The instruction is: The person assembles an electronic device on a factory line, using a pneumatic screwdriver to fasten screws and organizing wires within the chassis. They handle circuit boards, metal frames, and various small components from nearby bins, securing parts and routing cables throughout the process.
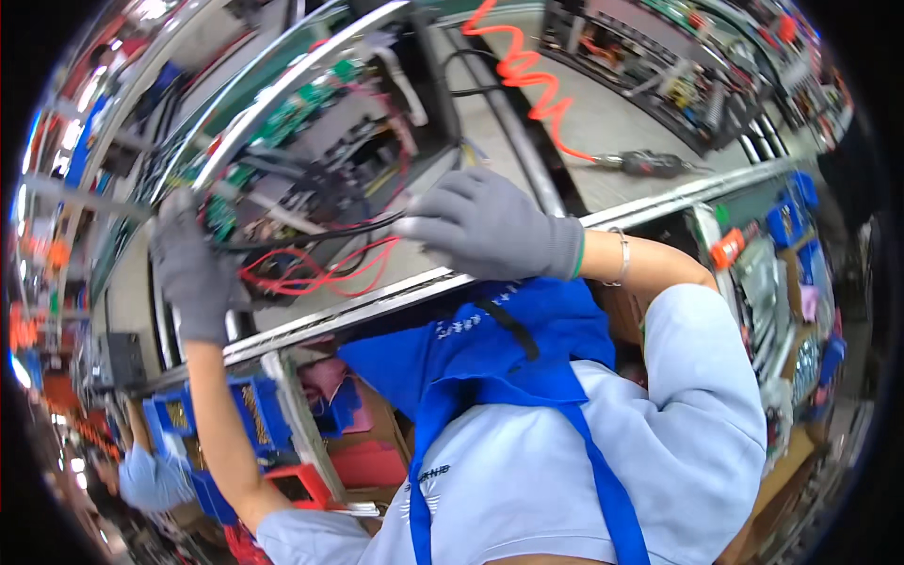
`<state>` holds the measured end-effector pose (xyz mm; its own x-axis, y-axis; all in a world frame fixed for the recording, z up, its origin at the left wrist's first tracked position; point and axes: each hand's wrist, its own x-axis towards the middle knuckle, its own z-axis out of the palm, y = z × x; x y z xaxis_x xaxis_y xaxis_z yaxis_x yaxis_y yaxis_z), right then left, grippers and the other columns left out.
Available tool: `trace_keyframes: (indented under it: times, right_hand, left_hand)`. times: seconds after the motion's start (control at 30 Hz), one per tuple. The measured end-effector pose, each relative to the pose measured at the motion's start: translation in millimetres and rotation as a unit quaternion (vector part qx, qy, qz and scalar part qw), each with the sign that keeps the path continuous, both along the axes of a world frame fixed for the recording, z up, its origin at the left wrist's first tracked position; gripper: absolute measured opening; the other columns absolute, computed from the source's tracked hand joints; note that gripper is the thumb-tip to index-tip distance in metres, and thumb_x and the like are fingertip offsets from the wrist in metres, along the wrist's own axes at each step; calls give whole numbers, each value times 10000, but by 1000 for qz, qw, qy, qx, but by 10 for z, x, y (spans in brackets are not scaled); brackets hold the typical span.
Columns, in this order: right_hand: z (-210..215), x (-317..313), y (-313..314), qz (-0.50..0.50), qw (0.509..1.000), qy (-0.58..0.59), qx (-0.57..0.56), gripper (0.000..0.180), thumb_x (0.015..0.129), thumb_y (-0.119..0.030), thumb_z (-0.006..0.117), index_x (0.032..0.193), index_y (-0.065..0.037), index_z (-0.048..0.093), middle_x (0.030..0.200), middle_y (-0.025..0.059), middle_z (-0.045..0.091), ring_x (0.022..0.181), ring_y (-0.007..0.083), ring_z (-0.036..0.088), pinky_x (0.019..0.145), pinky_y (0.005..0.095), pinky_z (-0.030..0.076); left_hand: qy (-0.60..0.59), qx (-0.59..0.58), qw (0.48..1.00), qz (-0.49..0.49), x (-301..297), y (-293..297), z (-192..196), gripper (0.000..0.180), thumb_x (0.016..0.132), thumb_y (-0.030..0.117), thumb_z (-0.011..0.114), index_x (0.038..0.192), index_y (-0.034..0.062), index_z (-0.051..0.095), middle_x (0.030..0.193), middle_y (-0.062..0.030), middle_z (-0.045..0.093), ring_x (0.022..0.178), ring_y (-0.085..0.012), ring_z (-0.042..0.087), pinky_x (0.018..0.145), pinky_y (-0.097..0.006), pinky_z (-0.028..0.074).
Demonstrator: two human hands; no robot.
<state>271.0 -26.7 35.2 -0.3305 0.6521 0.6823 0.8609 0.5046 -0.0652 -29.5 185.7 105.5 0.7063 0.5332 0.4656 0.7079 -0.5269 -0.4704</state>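
Observation:
Both my hands wear grey work gloves. My right hand point(490, 224) is above the near right side of an open electronics chassis, fingers bent and closed around the end of a black cable point(363, 226). That cable runs left across the front of the chassis. At the near left corner of the chassis, my left hand point(195, 268) has its fingers stretched upward against the edge; its thumb side is partly hidden. Inside the chassis sit green circuit boards point(287, 122) and a dark component block point(330, 193). Loose thin red wires point(315, 278) hang at its front.
A coiled orange air hose point(518, 71) leads to a pneumatic screwdriver point(650, 163) on the bench at the right. Behind it stands another open chassis point(650, 71). A metal rail point(414, 290) edges the bench. Blue parts bins point(259, 414) are below; a person point(155, 476) is at the far left.

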Motion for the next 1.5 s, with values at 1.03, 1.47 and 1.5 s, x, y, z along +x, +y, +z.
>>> trace_keyframes:
  times: [1.03, 1.47, 1.5]
  right_hand:
    - [-72, 1383, -537, -60, 784, 597, -161, 222, 865, -57, 523, 1075, 15, 527, 633, -25, 404, 500, 41, 327, 466, 226, 385]
    - [-743, 211, 189, 18, 835, 523, -169, 425, 740, 35, 543, 1164, 28, 526, 877, 121, 583, 723, 167, 584, 646, 295, 516]
    - [-759, 180, 224, 18, 837, 519, -174, 400, 774, 35, 553, 1173, 33, 528, 885, 114, 583, 676, 145, 564, 592, 279, 502]
  left_hand:
    - [-320, -475, 642, 510, -3091, -2315, -1142, 287, 710, 213, 757, 914, 14, 731, 782, -101, 704, 612, -185, 678, 575, -319, 558]
    - [-609, -379, 527, 456, -3243, -2572, -1259, 242, 862, 62, 617, 1073, -35, 686, 880, -132, 704, 643, -163, 697, 578, -270, 593]
    - [-613, -375, 528, 453, -3260, -2582, -1240, 243, 860, 62, 621, 1074, -33, 686, 871, -128, 702, 640, -161, 695, 570, -263, 586]
